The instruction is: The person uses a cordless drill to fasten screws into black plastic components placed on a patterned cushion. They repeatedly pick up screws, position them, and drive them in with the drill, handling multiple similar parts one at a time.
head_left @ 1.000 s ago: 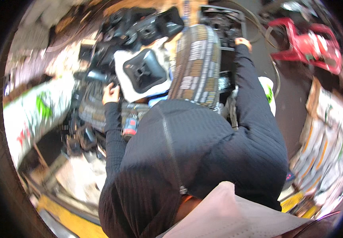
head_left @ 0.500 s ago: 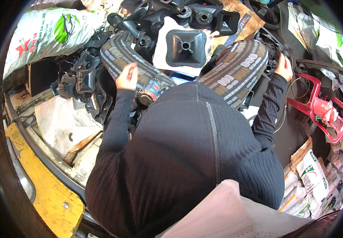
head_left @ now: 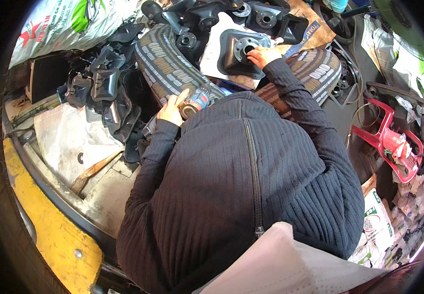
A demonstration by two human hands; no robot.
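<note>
The left hand (head_left: 172,109) is wrapped around a small power tool (head_left: 195,102) with a red and blue body, fingers curled tight about it and thumb laid along the top. It sits low, just in front of the person's dark ribbed jacket (head_left: 241,196), right beside the left knee in striped trousers (head_left: 167,61).

Over to the right hand (head_left: 262,55): it's stretched forward onto a black moulded plate with a round collar (head_left: 239,51), fingertips bunched together and dipped at the rim of that collar's central hole. Whether they're pinching anything small in there, I cannot tell. The plate lies on a pale sheet (head_left: 217,54) between the two knees, tilted a little toward the person, and it's well apart from the tool.

More of these black collared plates (head_left: 266,14) are stacked at the far edge of the heap, beyond the one in hand. To the left, a pile of black funnel-shaped rubber parts (head_left: 99,88) crowds against the left leg. A printed white sack (head_left: 69,24) lies at the far left. A red plastic frame (head_left: 386,142) rests on the floor off to the right, and a yellow painted edge (head_left: 50,230) runs along the near left.
</note>
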